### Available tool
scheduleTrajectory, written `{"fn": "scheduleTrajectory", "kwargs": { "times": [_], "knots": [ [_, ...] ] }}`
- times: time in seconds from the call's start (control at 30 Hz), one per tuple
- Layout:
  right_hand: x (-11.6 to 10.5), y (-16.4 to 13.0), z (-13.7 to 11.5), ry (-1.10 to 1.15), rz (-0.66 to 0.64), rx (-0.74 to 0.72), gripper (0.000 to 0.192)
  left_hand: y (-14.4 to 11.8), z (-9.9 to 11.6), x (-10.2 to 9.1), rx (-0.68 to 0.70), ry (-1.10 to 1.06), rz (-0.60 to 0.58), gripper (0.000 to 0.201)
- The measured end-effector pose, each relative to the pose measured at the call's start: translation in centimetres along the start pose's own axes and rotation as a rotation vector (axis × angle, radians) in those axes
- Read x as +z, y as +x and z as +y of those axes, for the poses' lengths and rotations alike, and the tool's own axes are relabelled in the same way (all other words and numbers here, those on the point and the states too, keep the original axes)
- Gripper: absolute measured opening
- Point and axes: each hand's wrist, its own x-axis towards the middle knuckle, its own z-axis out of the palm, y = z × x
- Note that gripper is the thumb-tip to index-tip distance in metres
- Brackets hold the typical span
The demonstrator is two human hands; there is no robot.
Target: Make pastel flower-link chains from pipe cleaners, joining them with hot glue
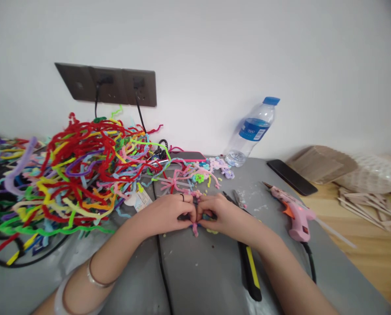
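Here, your grey work table (pixel 202 280) fills most of the view, set against a white wall with a dark triple socket panel (pixel 110 85) that has two black plugs in it. On the left of the table lies a big tangled heap of pipe cleaners (pixel 80 170) in red, yellow, green, blue and purple. A clear plastic water bottle (pixel 251 133) with a blue cap leans against the wall; its blue label carries a small ring emblem and some white print too small to read. To your right, a pink hot glue gun (pixel 294 214) with an orange trigger lies on its side, near a black phone (pixel 292 176) lying flat. A second phone with a pink rim (pixel 187 155) lies by the heap. A black and yellow utility knife (pixel 250 271) lies along the table under your right forearm, and a black cable (pixel 160 262) runs between your arms. Small finished pastel pipe-cleaner shapes (pixel 211 168) sit just beyond your hands.

Your left hand (pixel 172 214), with a dark ring on one finger, and your right hand (pixel 221 214) meet at the table's middle, fingertips pinched together on a small pink pipe-cleaner piece (pixel 195 227). Its end pokes out below your fingers; the rest is hidden by them.
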Motion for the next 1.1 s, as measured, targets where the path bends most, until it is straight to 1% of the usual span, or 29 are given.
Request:
{"fn": "scheduleTrajectory", "kwargs": {
  "times": [0.3, 0.4, 0.53, 0.9, 1.1],
  "knots": [
    [0.01, 0.00, 0.04, -0.006, -0.004, -0.011, 0.015, 0.07, 0.04, -0.11, -0.006, -0.011, -0.018, 0.013],
    [-0.06, -0.06, -0.10, -0.017, -0.010, 0.003, 0.016, 0.04, -0.10, -0.23, -0.003, -0.035, -0.035, 0.016],
    [-0.07, -0.12, -0.26, -0.018, -0.017, 0.013, 0.014, 0.03, -0.20, -0.28, -0.013, -0.056, -0.038, 0.014],
    [-0.05, -0.03, -0.07, 0.006, -0.011, -0.033, 0.014, -0.01, -0.17, -0.14, -0.030, -0.053, -0.048, 0.014],
    [0.11, -0.05, 0.36, 0.031, -0.001, -0.061, 0.013, 0.00, -0.25, -0.18, -0.013, -0.061, -0.047, 0.014]
  ]
}}
